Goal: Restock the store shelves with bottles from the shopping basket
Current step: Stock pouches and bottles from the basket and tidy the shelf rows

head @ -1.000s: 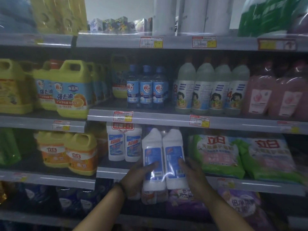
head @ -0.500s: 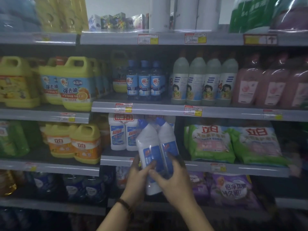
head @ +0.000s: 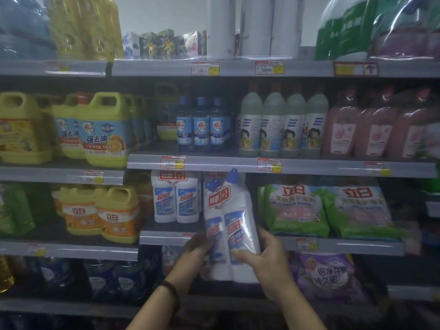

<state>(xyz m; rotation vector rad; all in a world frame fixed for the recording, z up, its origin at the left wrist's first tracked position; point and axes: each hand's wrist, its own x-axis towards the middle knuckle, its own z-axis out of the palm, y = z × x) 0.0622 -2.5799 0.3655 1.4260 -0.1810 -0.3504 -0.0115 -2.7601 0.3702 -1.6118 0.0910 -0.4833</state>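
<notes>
Twin-pack (head: 228, 222) of white btls, blue caps, shrink-wrapped, is held just R of shelved pack (head: 176, 198), tilted a bit, its base lower than that pack. L hand (head: 197, 248) curls round its lower L side. R hand (head: 266, 263) grips lower R side, thumb on front. Green bags (head: 295, 210) sit further R.

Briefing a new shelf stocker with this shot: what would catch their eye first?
First, the shrink-wrapped twin-pack of white plastic bottles, one blue cap showing, tilted at centre and gripped low by the left hand and the right hand. Then the yellow plastic handled jugs at upper left and the green plastic bags at right.
</notes>
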